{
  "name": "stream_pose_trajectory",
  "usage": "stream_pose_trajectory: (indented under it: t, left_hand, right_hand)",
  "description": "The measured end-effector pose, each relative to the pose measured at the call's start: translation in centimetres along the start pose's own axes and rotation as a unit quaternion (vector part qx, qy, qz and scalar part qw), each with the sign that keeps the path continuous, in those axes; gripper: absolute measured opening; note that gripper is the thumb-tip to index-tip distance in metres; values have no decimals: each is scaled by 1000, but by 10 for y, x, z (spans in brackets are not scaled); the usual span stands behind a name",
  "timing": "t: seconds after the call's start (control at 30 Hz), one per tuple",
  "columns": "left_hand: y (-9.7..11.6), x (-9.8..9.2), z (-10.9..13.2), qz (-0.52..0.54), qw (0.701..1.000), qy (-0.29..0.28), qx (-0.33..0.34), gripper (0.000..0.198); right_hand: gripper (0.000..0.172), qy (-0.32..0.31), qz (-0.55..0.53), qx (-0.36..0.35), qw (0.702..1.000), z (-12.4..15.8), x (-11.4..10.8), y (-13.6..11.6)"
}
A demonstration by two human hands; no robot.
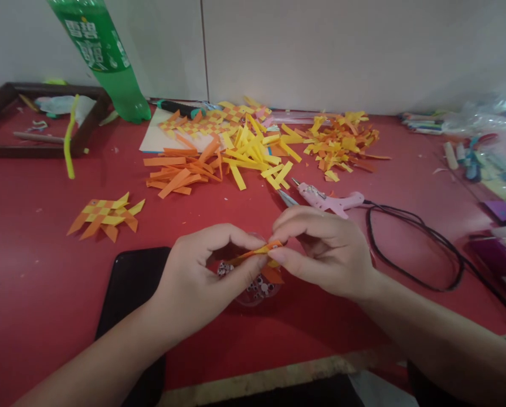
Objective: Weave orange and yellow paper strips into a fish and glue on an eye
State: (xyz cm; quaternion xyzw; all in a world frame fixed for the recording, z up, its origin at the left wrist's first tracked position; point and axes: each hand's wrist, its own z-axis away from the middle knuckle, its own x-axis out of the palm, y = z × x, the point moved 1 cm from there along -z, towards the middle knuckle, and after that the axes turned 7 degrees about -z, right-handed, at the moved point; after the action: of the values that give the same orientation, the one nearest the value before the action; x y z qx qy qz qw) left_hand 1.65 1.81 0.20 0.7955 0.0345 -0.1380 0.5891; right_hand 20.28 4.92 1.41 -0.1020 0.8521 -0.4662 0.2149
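Note:
Both my hands meet over the front of the red table, pinching one woven paper fish point(273, 273) in orange and yellow. My left hand point(210, 265) grips its left part between thumb and fingers. The thumb and forefinger of my right hand point(327, 251) close on its right end, by a small googly eye. Fingers cover much of the fish. Right below sits a round clear container point(253, 302) of googly eyes, partly hidden by my hands. A finished-looking woven paper fish point(104, 217) with an eye lies flat to the left.
Orange strips point(180, 172), yellow strips point(253, 150) and paper scraps point(341, 141) lie behind my hands. A pink glue gun point(329, 199) with a black cord point(405, 282) rests right. A black phone point(129, 288) is beside my left wrist. A green bottle point(112, 73) stands by a dark frame point(36, 151).

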Motion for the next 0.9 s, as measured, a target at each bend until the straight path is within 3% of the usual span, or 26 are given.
stream_pose_trajectory:
  t: [0.13, 0.23, 0.33, 0.47, 0.63, 0.73, 0.9]
  left_hand:
    - [0, 0, 0, -9, 1000, -9, -9, 7]
    - [0, -1, 0, -4, 998, -16, -56, 6]
    - [0, -2, -1, 68, 991, -13, -112, 7]
    - [-5, -5, -3, 204, 966, 35, -157, 12]
    - [-10, -6, -5, 291, 938, 54, -179, 11]
    - [-10, -5, -6, 295, 936, 52, -184, 14]
    - [-10, -5, -4, 259, 946, 31, -191, 34]
  right_hand:
    - [4, -14, -11, 9, 1000, 1, 0, 3]
    - [3, -18, -22, 29, 999, 1, -1, 3]
    - [13, -25, -34, 57, 997, 1, -1, 2]
    - [27, -24, -69, 118, 990, 3, 0, 1]
    - [16, 36, -116, 132, 984, 7, 4, 5]
    - [7, 85, -81, 131, 984, 6, 4, 6]
    - [5, 95, -45, 119, 987, 2, 4, 3]
